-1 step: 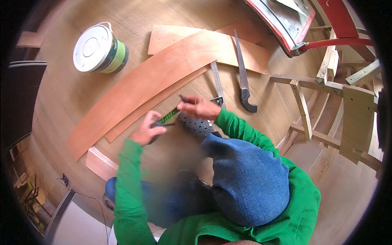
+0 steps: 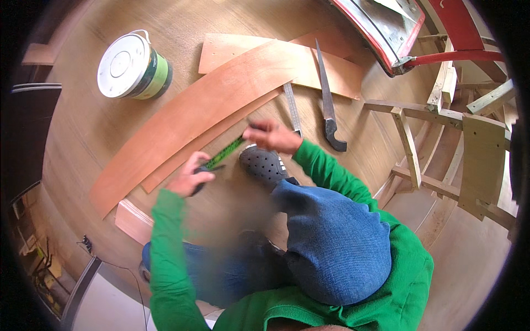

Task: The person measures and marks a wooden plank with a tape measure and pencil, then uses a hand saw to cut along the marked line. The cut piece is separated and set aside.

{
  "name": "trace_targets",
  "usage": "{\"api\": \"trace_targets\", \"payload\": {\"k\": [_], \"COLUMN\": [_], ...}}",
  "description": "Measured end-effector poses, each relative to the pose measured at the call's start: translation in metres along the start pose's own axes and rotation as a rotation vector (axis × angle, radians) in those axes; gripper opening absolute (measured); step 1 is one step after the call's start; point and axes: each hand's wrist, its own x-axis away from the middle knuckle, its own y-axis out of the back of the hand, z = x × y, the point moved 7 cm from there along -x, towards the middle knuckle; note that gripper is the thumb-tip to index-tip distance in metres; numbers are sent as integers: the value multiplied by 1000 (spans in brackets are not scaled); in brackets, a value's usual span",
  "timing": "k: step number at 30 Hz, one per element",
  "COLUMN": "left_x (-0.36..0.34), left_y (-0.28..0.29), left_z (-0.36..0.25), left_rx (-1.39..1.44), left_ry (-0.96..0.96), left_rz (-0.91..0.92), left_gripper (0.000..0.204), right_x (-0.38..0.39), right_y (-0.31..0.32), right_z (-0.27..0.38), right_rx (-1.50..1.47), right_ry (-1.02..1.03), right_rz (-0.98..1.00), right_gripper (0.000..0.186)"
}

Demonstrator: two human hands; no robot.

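Note:
My left hand (image 2: 189, 175) is closed around the dark case of a tape measure. Its green blade (image 2: 227, 151) stretches up and right to my right hand (image 2: 273, 136), whose fingers pinch the far end. A small dark item juts from the right fingers; motion smears it. Beyond both hands lies a long curved plywood strip (image 2: 182, 118), with a narrower wooden strip (image 2: 212, 139) along its near edge. A metal square (image 2: 292, 105) rests partly hidden behind my right hand. To its right lies a handsaw (image 2: 327, 99) with a dark handle.
A white-lidded bucket (image 2: 122, 65) stands at the far left. Another plywood board (image 2: 337, 73) lies under the curved strip's far end. A wooden frame (image 2: 411, 149) stands on the right, with a red-framed wheelbarrow-like object (image 2: 386, 33) behind it. My clog-shod foot (image 2: 265, 164) is near the hands.
My hands have moved apart: the left toward lower left, the right slightly up and right. More of the green blade shows between them.

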Motion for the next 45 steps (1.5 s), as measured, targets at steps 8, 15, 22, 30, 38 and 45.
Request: {"api": "trace_targets", "payload": {"k": [8, 15, 22, 30, 38, 45], "left_x": [129, 139, 119, 122, 118, 117], "left_y": [232, 297, 260, 264, 254, 255], "left_z": [80, 101, 96, 95, 88, 92], "left_rx": [-385, -576, -619, -753, -764, -775], "left_ry": [263, 231, 188, 228, 332, 388], "left_rz": [-378, -770, -733, -859, -834, -799], "left_gripper": [38, 41, 44, 50, 42, 42], "right_x": [-14, -23, -25, -26, -73, -122], "right_y": [216, 230, 238, 214, 74, -47], "right_z": [102, 91, 61, 81, 99, 93], "right_rx": [122, 955, 775, 935, -59, 571], "right_ry": [203, 171, 313, 408, 242, 265], "right_rz": [-795, -1011, -1000, -968, -399, -117], "right_gripper": [29, 32, 47, 37, 44, 65]}}
